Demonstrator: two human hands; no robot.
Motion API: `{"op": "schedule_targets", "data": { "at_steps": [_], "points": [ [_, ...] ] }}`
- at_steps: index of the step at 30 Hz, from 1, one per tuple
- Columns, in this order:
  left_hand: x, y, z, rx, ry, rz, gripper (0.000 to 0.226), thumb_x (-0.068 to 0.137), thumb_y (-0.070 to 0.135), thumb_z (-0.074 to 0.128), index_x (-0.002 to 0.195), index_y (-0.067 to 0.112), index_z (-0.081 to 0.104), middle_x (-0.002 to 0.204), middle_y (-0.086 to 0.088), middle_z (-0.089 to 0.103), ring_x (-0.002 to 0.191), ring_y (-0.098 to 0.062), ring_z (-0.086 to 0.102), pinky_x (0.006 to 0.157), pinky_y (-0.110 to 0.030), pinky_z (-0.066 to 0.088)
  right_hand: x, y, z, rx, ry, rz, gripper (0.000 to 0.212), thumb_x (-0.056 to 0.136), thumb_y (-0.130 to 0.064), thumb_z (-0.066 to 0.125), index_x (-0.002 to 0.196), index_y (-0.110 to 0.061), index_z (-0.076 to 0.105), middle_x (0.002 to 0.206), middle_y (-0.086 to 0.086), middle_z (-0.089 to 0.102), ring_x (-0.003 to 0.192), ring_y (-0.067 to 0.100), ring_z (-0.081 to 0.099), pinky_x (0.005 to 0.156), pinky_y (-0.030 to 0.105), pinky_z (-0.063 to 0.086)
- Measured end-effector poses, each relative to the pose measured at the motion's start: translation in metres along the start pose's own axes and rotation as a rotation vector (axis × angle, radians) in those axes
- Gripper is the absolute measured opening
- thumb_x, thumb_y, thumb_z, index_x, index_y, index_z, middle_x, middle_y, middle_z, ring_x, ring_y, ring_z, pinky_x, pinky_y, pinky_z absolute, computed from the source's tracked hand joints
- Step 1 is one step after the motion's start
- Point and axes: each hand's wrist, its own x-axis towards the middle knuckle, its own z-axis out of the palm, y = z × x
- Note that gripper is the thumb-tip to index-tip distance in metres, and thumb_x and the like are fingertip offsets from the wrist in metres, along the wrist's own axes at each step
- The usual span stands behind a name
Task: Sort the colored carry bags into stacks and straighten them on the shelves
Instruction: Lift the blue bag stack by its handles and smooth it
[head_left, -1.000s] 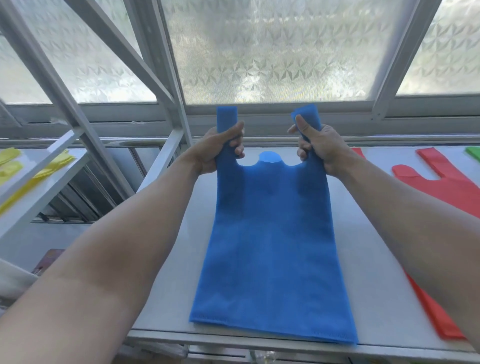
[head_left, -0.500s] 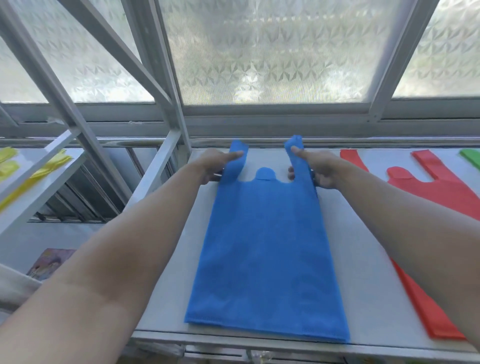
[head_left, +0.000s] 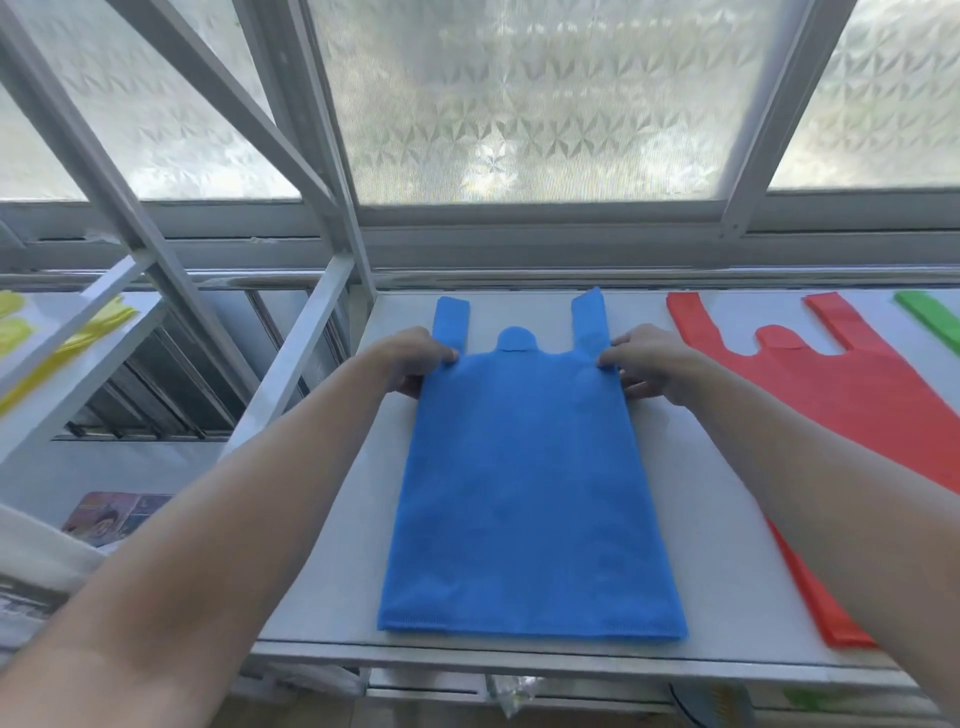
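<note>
The left hand (head_left: 415, 361) and right hand (head_left: 652, 366), gripping raised handles 1 second ago, now pinch the shoulders of the blue non-woven fabric carry bag (head_left: 524, 493). It lies flat on the white metal shelf (head_left: 353, 519), left of the red fabric carry bag (head_left: 857, 405). Straightening looks nearly done.

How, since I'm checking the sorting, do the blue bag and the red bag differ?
The left hand and right hand pinch the blue bag at its shoulders; no hand holds the red bag. The blue bag shows whole; the right arm hides part of the red bag. Both lie flat, handles toward the window.
</note>
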Motion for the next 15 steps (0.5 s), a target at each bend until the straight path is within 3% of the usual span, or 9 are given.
{"op": "schedule_targets", "data": {
  "at_steps": [4, 6, 8, 10, 13, 15],
  "points": [
    [-0.003, -0.007, -0.011, -0.034, -0.037, 0.012, 0.031, 0.1, 0.031, 0.068, 0.113, 0.003, 0.066, 0.103, -0.01, 0.078, 0.071, -0.018, 0.078, 0.052, -0.024, 0.058, -0.004, 0.002, 0.015, 0.016, 0.073, -0.034, 0.031, 0.088, -0.015, 0.062, 0.109, 0.008, 0.067, 0.093, 0.014, 0.074, 0.071, 0.023, 0.066, 0.067, 0.04, 0.061],
    [0.002, -0.012, -0.015, -0.077, -0.072, 0.076, 0.033, 0.096, 0.029, 0.073, 0.116, 0.003, 0.069, 0.105, -0.008, 0.079, 0.085, -0.019, 0.079, 0.067, -0.028, 0.063, -0.007, 0.004, 0.015, 0.013, 0.082, -0.017, 0.031, 0.078, -0.022, 0.064, 0.097, 0.002, 0.067, 0.088, 0.012, 0.068, 0.07, 0.026, 0.065, 0.067, 0.039, 0.057],
    [0.002, -0.014, -0.014, -0.123, -0.097, 0.108, 0.032, 0.094, 0.022, 0.076, 0.119, 0.004, 0.07, 0.11, -0.006, 0.078, 0.1, -0.021, 0.077, 0.082, -0.034, 0.063, -0.009, 0.005, 0.011, 0.001, 0.078, 0.013, 0.031, 0.075, -0.023, 0.065, 0.097, -0.003, 0.067, 0.091, 0.01, 0.07, 0.077, 0.027, 0.073, 0.078, 0.039, 0.063],
    [0.004, -0.015, -0.011, -0.115, -0.029, 0.133, 0.027, 0.092, 0.016, 0.076, 0.116, 0.004, 0.071, 0.11, -0.008, 0.077, 0.098, -0.021, 0.076, 0.079, -0.034, 0.064, -0.012, 0.004, 0.01, -0.03, 0.077, 0.026, 0.027, 0.08, -0.017, 0.064, 0.101, 0.0, 0.068, 0.095, 0.011, 0.073, 0.085, 0.028, 0.076, 0.082, 0.045, 0.064],
    [0.003, -0.015, -0.001, -0.057, 0.18, 0.185, 0.017, 0.091, 0.018, 0.076, 0.102, 0.007, 0.068, 0.097, -0.004, 0.072, 0.085, -0.018, 0.071, 0.064, -0.027, 0.057, -0.012, 0.003, 0.011, -0.06, 0.08, 0.009, 0.022, 0.084, -0.01, 0.062, 0.101, 0.002, 0.069, 0.097, 0.014, 0.075, 0.081, 0.028, 0.077, 0.076, 0.045, 0.065],
    [0.01, -0.017, 0.003, 0.032, 0.309, 0.208, 0.022, 0.092, 0.025, 0.073, 0.102, 0.006, 0.067, 0.096, -0.004, 0.069, 0.088, -0.022, 0.066, 0.068, -0.031, 0.052, -0.012, 0.003, 0.013, -0.089, 0.083, -0.009, 0.025, 0.082, -0.015, 0.063, 0.099, 0.001, 0.07, 0.097, 0.015, 0.075, 0.079, 0.029, 0.077, 0.075, 0.048, 0.065]
  ]
}}
